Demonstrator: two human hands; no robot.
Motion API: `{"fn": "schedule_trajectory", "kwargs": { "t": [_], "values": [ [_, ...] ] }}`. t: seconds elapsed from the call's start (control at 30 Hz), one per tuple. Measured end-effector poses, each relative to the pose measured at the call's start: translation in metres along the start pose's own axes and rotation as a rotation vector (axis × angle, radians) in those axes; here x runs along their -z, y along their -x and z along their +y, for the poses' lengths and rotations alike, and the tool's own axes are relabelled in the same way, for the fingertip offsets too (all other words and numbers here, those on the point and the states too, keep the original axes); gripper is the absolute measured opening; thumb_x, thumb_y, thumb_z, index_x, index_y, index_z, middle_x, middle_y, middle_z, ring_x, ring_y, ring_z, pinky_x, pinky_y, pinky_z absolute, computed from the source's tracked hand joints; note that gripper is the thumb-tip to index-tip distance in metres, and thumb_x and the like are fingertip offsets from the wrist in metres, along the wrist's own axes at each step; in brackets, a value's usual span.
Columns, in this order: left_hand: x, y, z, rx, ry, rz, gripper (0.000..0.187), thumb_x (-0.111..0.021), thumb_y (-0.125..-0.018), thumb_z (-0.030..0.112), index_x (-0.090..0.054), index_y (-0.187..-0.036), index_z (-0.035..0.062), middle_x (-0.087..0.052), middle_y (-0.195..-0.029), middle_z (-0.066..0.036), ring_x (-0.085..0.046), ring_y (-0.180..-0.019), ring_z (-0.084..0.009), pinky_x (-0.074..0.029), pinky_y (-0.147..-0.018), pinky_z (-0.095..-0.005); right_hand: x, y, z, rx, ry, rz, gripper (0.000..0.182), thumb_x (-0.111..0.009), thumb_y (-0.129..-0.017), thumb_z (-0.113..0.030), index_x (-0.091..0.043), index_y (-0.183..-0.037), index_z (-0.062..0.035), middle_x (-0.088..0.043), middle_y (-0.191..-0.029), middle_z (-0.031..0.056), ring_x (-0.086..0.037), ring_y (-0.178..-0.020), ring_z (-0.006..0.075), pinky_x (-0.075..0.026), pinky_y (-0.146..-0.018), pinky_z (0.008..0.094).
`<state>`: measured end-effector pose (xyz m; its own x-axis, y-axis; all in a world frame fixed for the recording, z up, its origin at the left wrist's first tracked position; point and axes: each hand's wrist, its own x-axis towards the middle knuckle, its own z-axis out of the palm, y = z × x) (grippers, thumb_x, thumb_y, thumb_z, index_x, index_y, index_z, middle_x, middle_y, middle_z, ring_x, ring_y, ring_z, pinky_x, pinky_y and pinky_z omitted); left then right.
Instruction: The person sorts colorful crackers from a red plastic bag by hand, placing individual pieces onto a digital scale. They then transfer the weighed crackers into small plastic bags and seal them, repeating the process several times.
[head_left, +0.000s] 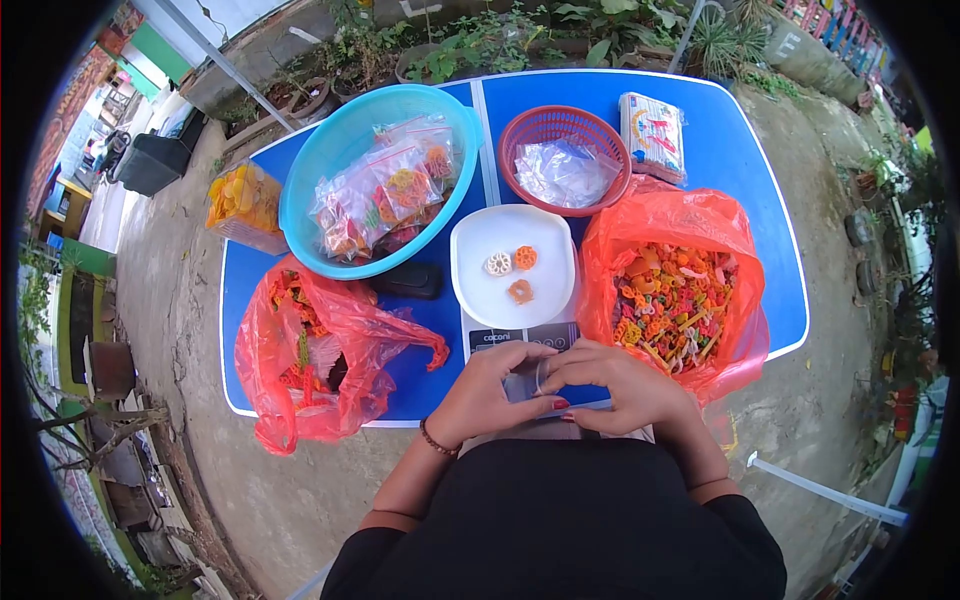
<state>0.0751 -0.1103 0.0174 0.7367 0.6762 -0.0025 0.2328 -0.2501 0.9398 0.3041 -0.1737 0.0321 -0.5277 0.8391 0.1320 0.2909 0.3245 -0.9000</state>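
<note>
Both my hands meet at the table's near edge, just below the kitchen scale (497,337). My left hand (495,390) is curled, thumb and fingers around a small clear plastic bag (520,386). The fingers of my right hand (612,385) are bent onto the same clear plastic. Above them, a white square tray (478,285) rests on the scale and holds a white wheel-shaped piece (498,263), an orange one (525,257) and a brownish-orange one (520,291).
On the blue table (700,110) are a turquoise basin (300,210) of filled bags, a red basket (512,125) of clear bags, a wrapped pack (655,138), a red bag (745,235) of colourful pieces, another red bag (370,330), a black object (412,281) and a yellow-filled container (246,205).
</note>
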Motion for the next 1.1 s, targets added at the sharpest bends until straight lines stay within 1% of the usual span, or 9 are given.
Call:
{"fn": "schedule_trajectory", "kwargs": {
  "t": [0.2,0.4,0.5,0.6,0.63,0.73,0.87,0.97,1.1],
  "values": [
    [0.006,0.003,-0.005,0.087,-0.058,-0.029,0.052,-0.089,-0.076,0.020,-0.072,-0.120,0.0008,-0.075,-0.106,-0.012,-0.073,-0.095,-0.0195,-0.056,-0.086,-0.0308,0.002,-0.003,-0.004,-0.208,0.077,-0.080,0.054,-0.075,-0.078,-0.027,-0.066,-0.130,-0.0154,-0.068,-0.120,0.0077,-0.059,-0.108,0.0310,-0.043,-0.096,0.0423],
    [0.012,0.006,-0.011,0.144,0.203,-0.015,0.045,-0.088,-0.077,0.016,-0.073,-0.116,-0.0003,-0.076,-0.103,-0.007,-0.069,-0.089,-0.0099,-0.055,-0.081,-0.0269,0.004,-0.016,-0.005,-0.054,0.130,-0.052,0.053,-0.076,-0.081,-0.030,-0.066,-0.131,-0.0144,-0.069,-0.119,0.0081,-0.059,-0.109,0.0321,-0.042,-0.096,0.0421],
    [0.010,0.007,-0.020,0.072,0.173,0.040,0.044,-0.088,-0.077,0.016,-0.072,-0.115,-0.0010,-0.075,-0.101,-0.004,-0.066,-0.085,-0.0073,-0.053,-0.078,-0.0247,0.003,-0.022,0.002,0.056,0.019,0.015,0.036,-0.073,-0.086,-0.020,-0.070,-0.121,-0.0092,-0.069,-0.115,0.0092,-0.062,-0.103,0.0298,-0.047,-0.088,0.0393],
    [0.009,0.007,-0.013,0.108,0.082,0.183,0.046,-0.089,-0.076,0.016,-0.071,-0.114,-0.0016,-0.075,-0.102,-0.005,-0.066,-0.085,-0.0076,-0.053,-0.079,-0.0247,0.003,-0.032,0.008,-0.218,-0.201,0.254,0.019,-0.069,-0.090,-0.010,-0.073,-0.108,-0.0054,-0.070,-0.110,0.0088,-0.065,-0.097,0.0262,-0.051,-0.077,0.0355],
    [0.007,0.006,-0.014,0.100,0.054,0.251,0.049,-0.091,-0.075,0.020,-0.071,-0.115,-0.0005,-0.076,-0.099,-0.006,-0.067,-0.085,-0.0082,-0.053,-0.078,-0.0249,-0.002,-0.040,0.014,-0.192,-0.006,0.414,0.014,-0.068,-0.090,-0.006,-0.074,-0.102,-0.0054,-0.070,-0.100,0.0072,-0.065,-0.088,0.0247,-0.052,-0.069,0.0349],
    [0.002,0.005,-0.013,-0.039,-0.220,0.442,0.055,-0.093,-0.073,0.025,-0.069,-0.117,0.0012,-0.075,-0.098,-0.009,-0.071,-0.085,-0.0141,-0.055,-0.079,-0.0268,-0.008,-0.059,0.041,-0.092,0.591,0.550,0.017,-0.070,-0.087,-0.007,-0.074,-0.104,-0.0062,-0.066,-0.095,0.0079,-0.064,-0.086,0.0262,-0.053,-0.071,0.0381],
    [-0.002,0.003,-0.020,-0.253,-0.559,0.569,0.063,-0.094,-0.070,0.032,-0.068,-0.119,0.0022,-0.074,-0.100,-0.010,-0.071,-0.086,-0.0232,-0.055,-0.079,-0.0335,-0.019,-0.070,0.045,-0.070,0.721,0.544,0.027,-0.073,-0.084,-0.008,-0.072,-0.111,-0.0070,-0.065,-0.099,0.0084,-0.062,-0.087,0.0294,-0.053,-0.074,0.0409],
    [-0.003,0.002,-0.019,-0.306,-0.744,0.645,0.066,-0.094,-0.068,0.034,-0.067,-0.119,0.0018,-0.073,-0.100,-0.009,-0.070,-0.088,-0.0266,-0.054,-0.080,-0.0371,-0.023,-0.067,0.050,-0.102,0.582,0.573,0.031,-0.074,-0.080,-0.004,-0.071,-0.111,-0.0058,-0.066,-0.097,0.0089,-0.063,-0.088,0.0317,-0.053,-0.077,0.0411],
    [-0.010,0.002,-0.027,-0.255,-0.756,0.671,0.064,-0.094,-0.068,0.033,-0.068,-0.118,0.0009,-0.073,-0.099,-0.010,-0.071,-0.088,-0.0266,-0.054,-0.078,-0.0371,-0.028,-0.057,0.046,-0.134,0.132,0.683,0.028,-0.076,-0.080,0.000,-0.069,-0.107,-0.0040,-0.069,-0.091,0.0086,-0.064,-0.083,0.0249,-0.053,-0.071,0.0356]
  ]
}}
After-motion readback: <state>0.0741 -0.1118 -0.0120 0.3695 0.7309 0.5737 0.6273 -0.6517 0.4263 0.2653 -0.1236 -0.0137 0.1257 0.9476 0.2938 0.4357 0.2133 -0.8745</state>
